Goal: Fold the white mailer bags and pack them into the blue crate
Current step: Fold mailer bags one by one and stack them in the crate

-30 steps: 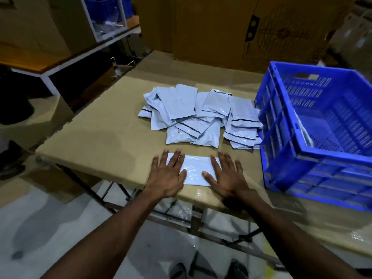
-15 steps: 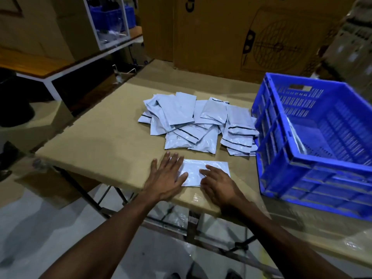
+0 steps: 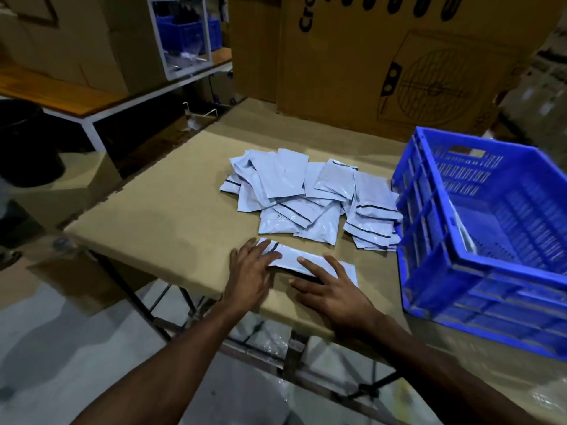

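Cardboard-topped table (image 3: pixel 159 210): mailer pile (image 3: pixel 306 197), one folded mailer (image 3: pixel 306 260), blue crate (image 3: pixel 491 240), seemingly near-empty.

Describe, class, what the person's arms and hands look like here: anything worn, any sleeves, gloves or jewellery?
Both forearms are bare up to the frame's lower edge; no sleeves show. The left hand and right hand are bare too: no gloves, rings, watch or wristband can be seen. Nothing marks either arm.

Dim light around you. Tall cardboard boxes (image 3: pixel 399 62) stand along the table's far edge, one printed with a fan drawing. Far left, a white-framed wooden bench (image 3: pixel 61 96) carries a white cabinet (image 3: pixel 181 35). Black bin (image 3: pixel 24 142) beneath. Pale grey floor (image 3: pixel 61 348) below.
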Available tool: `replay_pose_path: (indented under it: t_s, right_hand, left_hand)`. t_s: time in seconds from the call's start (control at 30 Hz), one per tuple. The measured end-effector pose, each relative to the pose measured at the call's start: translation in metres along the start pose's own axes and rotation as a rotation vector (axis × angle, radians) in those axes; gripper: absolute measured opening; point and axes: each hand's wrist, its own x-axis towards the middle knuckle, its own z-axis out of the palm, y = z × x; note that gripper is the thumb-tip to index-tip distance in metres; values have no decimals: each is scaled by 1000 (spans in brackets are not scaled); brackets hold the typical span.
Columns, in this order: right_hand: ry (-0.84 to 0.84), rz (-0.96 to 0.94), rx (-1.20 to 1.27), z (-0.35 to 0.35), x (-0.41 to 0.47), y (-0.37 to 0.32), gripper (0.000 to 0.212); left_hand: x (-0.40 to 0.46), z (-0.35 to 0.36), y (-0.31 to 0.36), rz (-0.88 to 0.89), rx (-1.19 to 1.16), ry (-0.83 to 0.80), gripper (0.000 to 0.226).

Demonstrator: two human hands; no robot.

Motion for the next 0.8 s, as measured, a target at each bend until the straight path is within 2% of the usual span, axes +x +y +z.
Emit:
replay_pose_path:
  t_s: [0.07,0.13,0.27,0.4,0.5,0.57,0.67,0.8]
  right_hand:
    - [-75,1,1,7,6,12,31]
    - [-102,39,59,7,13,21,27]
    - [-69,122,45,-14,23,31,17]
    - [-50,233,106,-40,26,38,22]
    - [-5,240,195,-64,23,44,29]
    - [13,261,365,-74,22,48,38]
    - [-48,324,529,-74,26,64,47]
    - [-262,384,242,-51,33,76,47]
  left_hand:
    - [-2,-1,0,-3,2,-5,48]
    - [-5,-1,4,-51,7,-3,57]
    - [-8,6,13,-284,13,66,89]
    - [-6,7,16,-332,113,58,100]
    - [-4,6,21,-353,172,26,99]
    - [-4,5,23,-350,161,10,93]
    - [-4,4,23,-348,112,-38,85]
    - [-3,5,20,-342,156,-131,79]
